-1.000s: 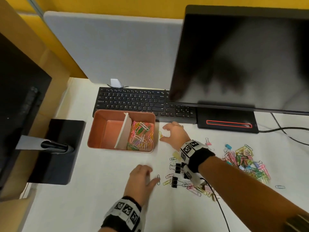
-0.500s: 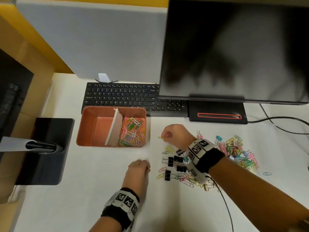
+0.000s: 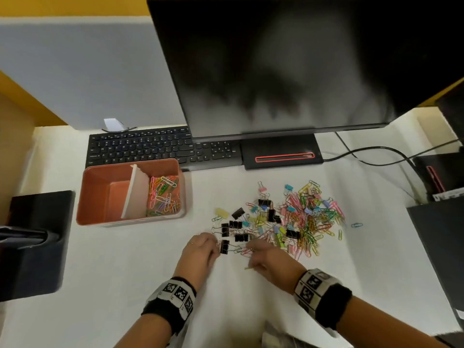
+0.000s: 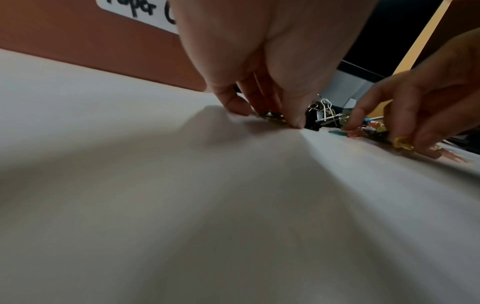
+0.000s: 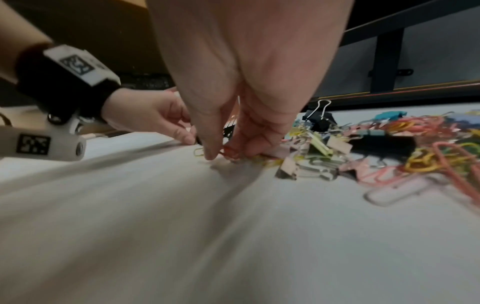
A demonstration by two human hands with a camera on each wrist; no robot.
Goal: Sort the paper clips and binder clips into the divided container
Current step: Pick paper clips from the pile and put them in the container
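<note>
A terracotta divided container (image 3: 95,197) has a white divider (image 3: 136,189). Coloured paper clips (image 3: 164,194) lie in its right compartment; the left one shows only bare floor. A mixed pile of paper clips and binder clips (image 3: 296,219) covers the table's middle. My left hand (image 3: 213,247) is at the pile's near left edge, beside a black binder clip (image 3: 224,246); its thumb and fingertips (image 4: 296,123) pinch a small clip on the table. My right hand (image 3: 251,252) holds a yellow paper clip (image 4: 402,142) in its curled fingers while its fingertips (image 5: 210,156) close on a red paper clip (image 5: 230,153).
A black keyboard (image 3: 155,149) lies behind the container, with a large dark monitor (image 3: 301,66) and its base (image 3: 281,154) to the right. Cables (image 3: 371,156) run at the back right. Black stands sit at the left (image 3: 37,242) and right (image 3: 439,234) edges.
My right hand has come back from beside the container to the pile's near edge, still with the yellow clip. My left hand has moved right to the black binder clips.
</note>
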